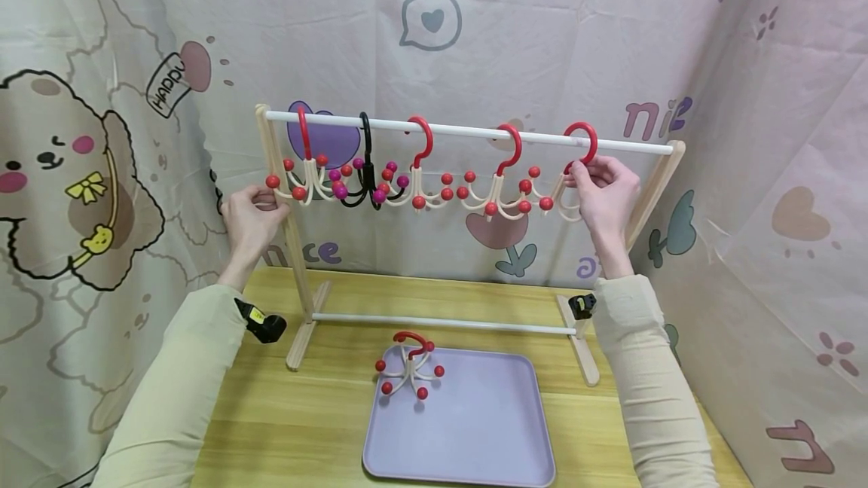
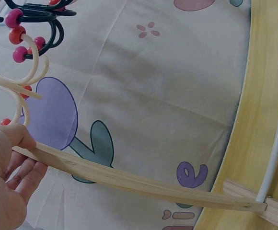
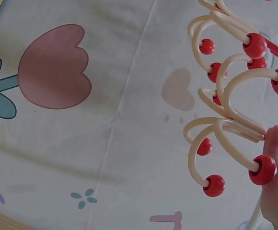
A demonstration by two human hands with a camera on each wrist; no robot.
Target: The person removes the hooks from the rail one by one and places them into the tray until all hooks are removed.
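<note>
The left hand (image 1: 252, 213) is closed around the left upright (image 1: 288, 232) of a small wooden rack (image 1: 667, 168), thumb on the near face and fingers wrapped behind. The left wrist view shows what the head view cannot: the thumb (image 2: 15, 135) lying along the wooden strip and the fingers (image 2: 26, 175) curled under it, with the strip running down to its foot on the table.

The right hand (image 1: 603, 194) pinches the rightmost red-hooked hanger (image 1: 582, 143) just below its hook, which sits over the white rail (image 1: 468, 129) near the right end. The right wrist view gives the detail close up: cream curved arms tipped with red balls, one ball (image 3: 262, 169) touching the fingers (image 3: 273, 143). How many fingers take part in the pinch is hard to tell from either view.

Five hangers hang on the rail: four cream ones with red hooks, and one black hanger (image 1: 366, 172) with magenta balls, second from the left. A sixth, a cream hanger (image 1: 409, 367) with a red hook, lies on the far left corner of the lilac tray (image 1: 475, 435), which rests on the yellow wooden table (image 1: 298, 428) in front of the rack. One rack, one tray, two hands, each sleeve in pale green.
</note>
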